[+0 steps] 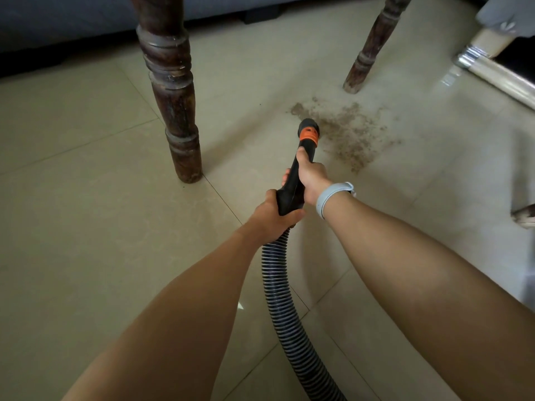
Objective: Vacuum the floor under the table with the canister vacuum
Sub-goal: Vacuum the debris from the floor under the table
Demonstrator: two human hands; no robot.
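Mostly undone: dirt (pixel 348 131) spread between table legs (pixel 170 91), nozzle (pixel 308 133) at its near edge. Left hand (pixel 272 215) clamped round hose (pixel 279 285) cuff, right hand (pixel 311 176) round handle.

Soft daylight enters from about 2 o'clock, leaving white glare on the glossy floor tiles (pixel 447 78) beside a chrome furniture edge (pixel 492 75). The sofa base (pixel 72 33) at 11 o'clock sits in deep shadow. Focus is sharp centrally; wide-angle distortion bends the near table leg (pixel 173 91) and stretches both forearms toward the lower corners.
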